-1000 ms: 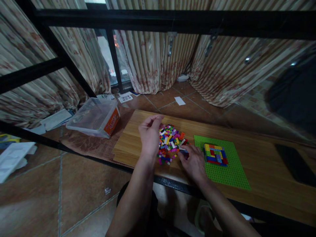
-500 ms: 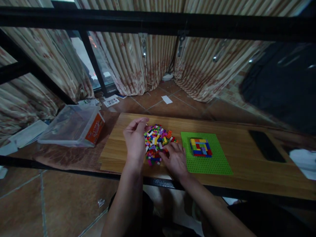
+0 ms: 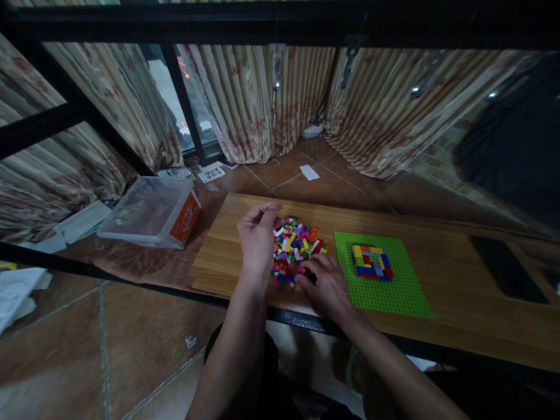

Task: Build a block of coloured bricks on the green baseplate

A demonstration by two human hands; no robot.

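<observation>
A heap of small coloured bricks (image 3: 297, 245) lies on a wooden board (image 3: 219, 256). My left hand (image 3: 257, 239) rests at the heap's left edge, fingers curled with the thumb near the fingertips; what it holds is hidden. My right hand (image 3: 326, 286) lies palm down on the heap's near right corner, fingers reaching into the bricks. To the right sits a green baseplate (image 3: 402, 291) carrying a small square build of red, yellow and blue bricks (image 3: 371, 261).
A clear plastic box with an orange label (image 3: 153, 210) lies on a patterned mat at the left. A dark phone (image 3: 507, 268) lies on the board at the far right. Black metal bars cross overhead. Papers litter the tiled floor.
The camera has swung about, so the whole scene shifted in frame. Both hands stay at the brick heap; my right hand has slid a little among the bricks.
</observation>
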